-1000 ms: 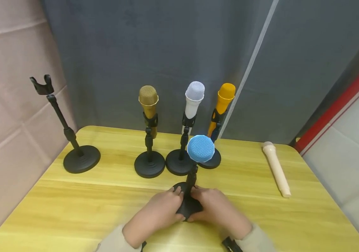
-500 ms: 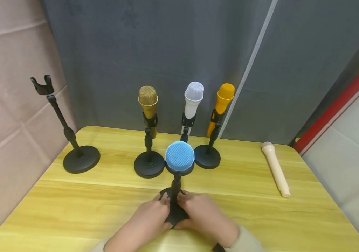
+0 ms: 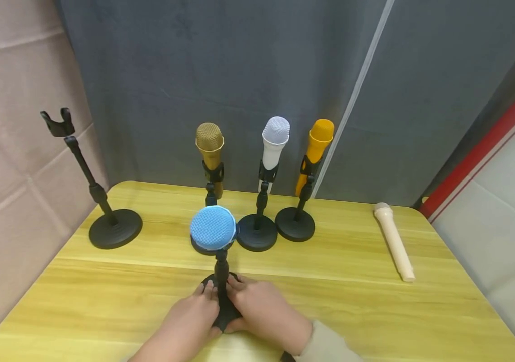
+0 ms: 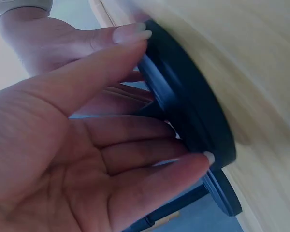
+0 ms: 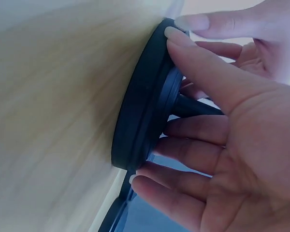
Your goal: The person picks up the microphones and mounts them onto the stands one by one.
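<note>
A blue microphone (image 3: 213,228) sits atop a black microphone stand (image 3: 222,269) near the front of the table. My left hand (image 3: 189,314) grips the left side of its round base, thumb at the near edge. On the opposite side my right hand (image 3: 268,309) holds the same base, the two thumbs close together. In the left wrist view, the left fingers (image 4: 159,188) and thumb span the base (image 4: 198,106), which lies on or very near the tabletop. The right wrist view has the right thumb and fingertips on the base (image 5: 145,96). The blue head hides much of the microphone below it.
Behind stand a gold microphone (image 3: 209,138), a white microphone (image 3: 276,136) and an orange microphone (image 3: 320,136), each on a black stand. A stand with a bare clip (image 3: 60,123) is at left. A cream microphone (image 3: 394,241) lies at right. A grey curtain (image 3: 221,60) hangs behind.
Both hands have moved the stand with the blue microphone leftward and slightly nearer me across the table. The blue head now overlaps the gold microphone's stand instead of those further right.
</note>
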`<control>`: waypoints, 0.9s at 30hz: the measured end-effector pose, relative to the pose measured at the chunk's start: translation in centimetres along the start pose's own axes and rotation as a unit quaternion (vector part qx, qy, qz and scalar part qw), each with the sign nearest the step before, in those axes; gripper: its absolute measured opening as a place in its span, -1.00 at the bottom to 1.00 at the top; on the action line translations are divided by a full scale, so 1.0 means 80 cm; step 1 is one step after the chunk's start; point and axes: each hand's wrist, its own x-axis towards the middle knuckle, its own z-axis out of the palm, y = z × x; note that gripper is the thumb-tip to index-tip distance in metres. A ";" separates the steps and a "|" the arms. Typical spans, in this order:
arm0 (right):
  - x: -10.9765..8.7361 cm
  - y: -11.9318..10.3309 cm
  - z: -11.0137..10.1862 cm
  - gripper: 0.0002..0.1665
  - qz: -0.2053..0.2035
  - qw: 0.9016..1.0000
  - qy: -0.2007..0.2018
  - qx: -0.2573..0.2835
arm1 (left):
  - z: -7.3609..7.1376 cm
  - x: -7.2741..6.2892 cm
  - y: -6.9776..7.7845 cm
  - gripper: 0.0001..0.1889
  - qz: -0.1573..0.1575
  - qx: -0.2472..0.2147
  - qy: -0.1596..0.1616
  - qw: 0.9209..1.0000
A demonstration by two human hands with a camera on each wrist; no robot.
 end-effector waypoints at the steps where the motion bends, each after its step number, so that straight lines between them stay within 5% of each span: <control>1: 0.003 -0.003 0.000 -0.06 -0.003 1.000 0.002 -0.003 | 0.000 -0.001 -0.001 -0.26 -0.005 0.001 0.003 1.000; 27: 0.082 -0.033 0.008 -0.14 -0.030 0.999 0.012 -0.011 | -0.015 -0.017 -0.067 -0.41 -0.070 0.019 0.043 0.996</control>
